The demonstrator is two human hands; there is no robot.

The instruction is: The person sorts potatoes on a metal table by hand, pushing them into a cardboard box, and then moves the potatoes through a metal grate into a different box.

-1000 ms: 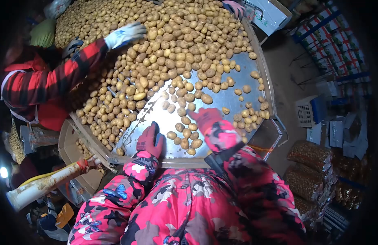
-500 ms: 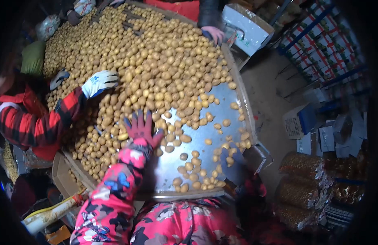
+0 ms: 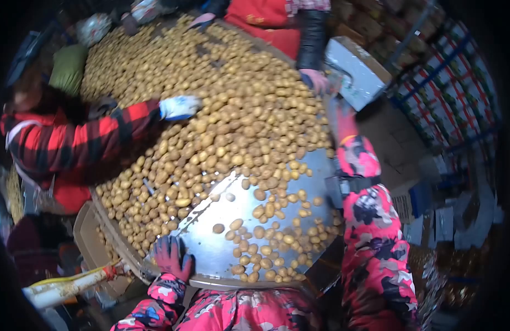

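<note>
- Fingers of the left hand: gloved, spread, laid flat on the near-left rim of the tray; nothing pinched.
- Right hand: gloved, reached far out along the tray's right edge, blurred; whether its fingers are spread or closed cannot be told. Sleeve in pink camouflage print.
- Potatoes: small, yellow-brown, heaped deep over the far and middle parts of the tray, thinning to a loose scatter on the bare metal at the near end, just right of the left hand and not touching it.
- Tray: large, metal, rounded near rim, shiny where bare.
- Co-worker at left: red-and-black check sleeve, white glove resting on the potato heap.
- Second co-worker at far side: red top, dark sleeve, bare hand at the tray's far-right edge, beside a grey box.
- Green sack: beyond the tray, far left.
- Pale pipe with a red band: below the tray's near-left corner.
- Cardboard box: under the tray's left edge, some potatoes visible in it.
- Stacked cartons: far right, with red and blue markings.
</note>
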